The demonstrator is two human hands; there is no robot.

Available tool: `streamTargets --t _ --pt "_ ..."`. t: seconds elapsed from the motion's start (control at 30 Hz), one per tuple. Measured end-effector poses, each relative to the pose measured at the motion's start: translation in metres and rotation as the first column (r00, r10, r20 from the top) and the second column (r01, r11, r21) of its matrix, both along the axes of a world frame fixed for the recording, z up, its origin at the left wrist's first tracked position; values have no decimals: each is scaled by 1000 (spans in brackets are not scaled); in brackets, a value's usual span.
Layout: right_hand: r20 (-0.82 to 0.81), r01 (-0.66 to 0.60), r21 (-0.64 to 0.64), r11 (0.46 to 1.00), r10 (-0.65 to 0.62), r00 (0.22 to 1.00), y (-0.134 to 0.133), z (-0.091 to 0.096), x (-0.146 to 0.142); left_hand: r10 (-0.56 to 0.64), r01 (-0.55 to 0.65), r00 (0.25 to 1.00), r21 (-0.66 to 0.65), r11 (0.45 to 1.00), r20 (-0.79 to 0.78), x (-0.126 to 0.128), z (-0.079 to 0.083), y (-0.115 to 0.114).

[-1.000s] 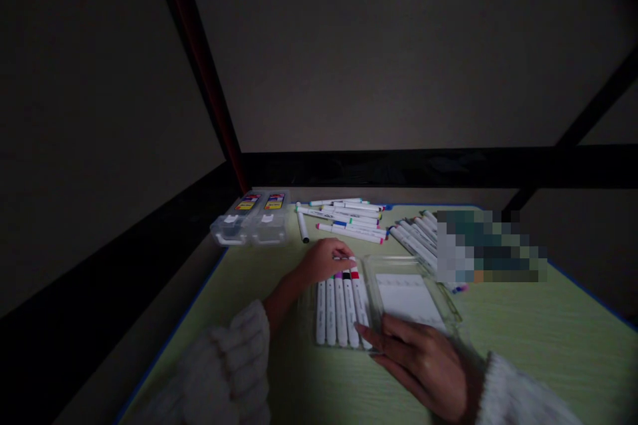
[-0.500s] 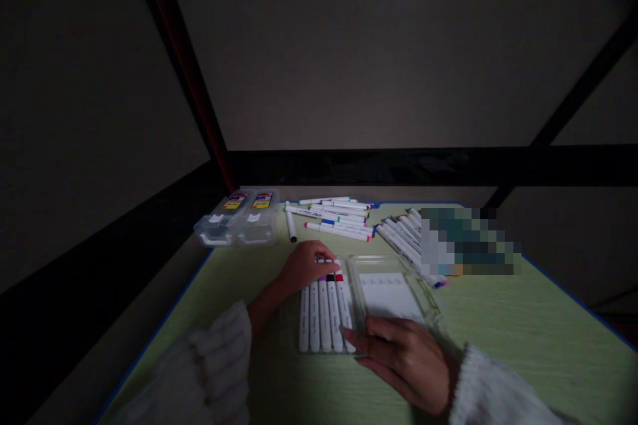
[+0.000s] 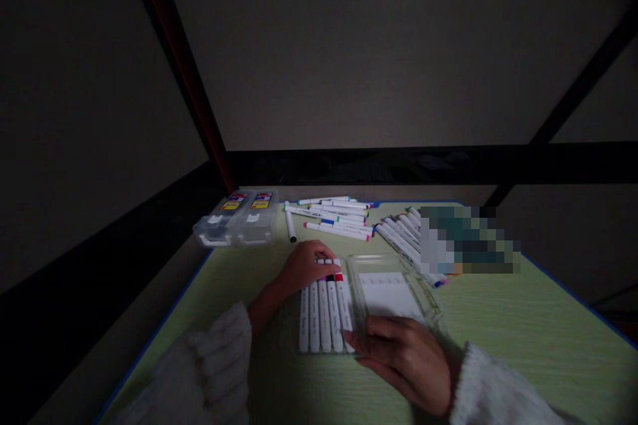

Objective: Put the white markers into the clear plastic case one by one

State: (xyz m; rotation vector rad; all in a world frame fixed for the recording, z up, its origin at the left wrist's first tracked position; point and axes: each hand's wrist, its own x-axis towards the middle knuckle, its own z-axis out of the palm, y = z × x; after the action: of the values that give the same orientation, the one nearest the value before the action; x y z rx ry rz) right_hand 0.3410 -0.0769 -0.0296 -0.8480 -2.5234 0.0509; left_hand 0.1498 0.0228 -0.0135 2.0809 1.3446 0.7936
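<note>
Several white markers lie side by side in the left half of an opened clear plastic case. My left hand arches over their capped ends, with thumb and index finger closed at the cap of the rightmost marker, which has a red band. Purple and black bands show on its neighbours; my hand hides the other caps. My right hand rests over the near edge of the case. Its index fingertip touches the lower end of the red-banded marker, with the thumb apart below. A white paper insert lies in the right half.
Loose markers are strewn at the back, and another bunch lies to the right beside a pixelated patch. Two closed clear cases with colourful labels stand at the back left. A blue edge borders the green table.
The right index fingertip has shifted slightly to the right along the lower end of the red-banded marker. My left hand and the markers stay in place.
</note>
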Motion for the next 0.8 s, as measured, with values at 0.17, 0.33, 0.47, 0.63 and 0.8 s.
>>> streamTargets --t 0.17,0.33,0.47,0.63,0.8 --pt "-13 27 -25 999 -28 1000 -1 -1 -2 2 -2 1000 -5 1000 7 0 -2 1" --pt "10 17 -28 999 -16 1000 -1 2 -2 -7 7 1000 7 1000 0 -1 -3 0" --pt "41 -21 -59 998 23 999 -1 6 0 3 -3 1000 6 1000 -5 -1 -4 0" --pt "12 0 -30 1000 1 1000 -1 5 -1 14 -14 1000 0 1000 -15 -1 -2 -1" --pt "8 -15 -16 1000 15 1000 -1 3 -1 26 -26 999 -3 1000 -26 -1 -3 -1"
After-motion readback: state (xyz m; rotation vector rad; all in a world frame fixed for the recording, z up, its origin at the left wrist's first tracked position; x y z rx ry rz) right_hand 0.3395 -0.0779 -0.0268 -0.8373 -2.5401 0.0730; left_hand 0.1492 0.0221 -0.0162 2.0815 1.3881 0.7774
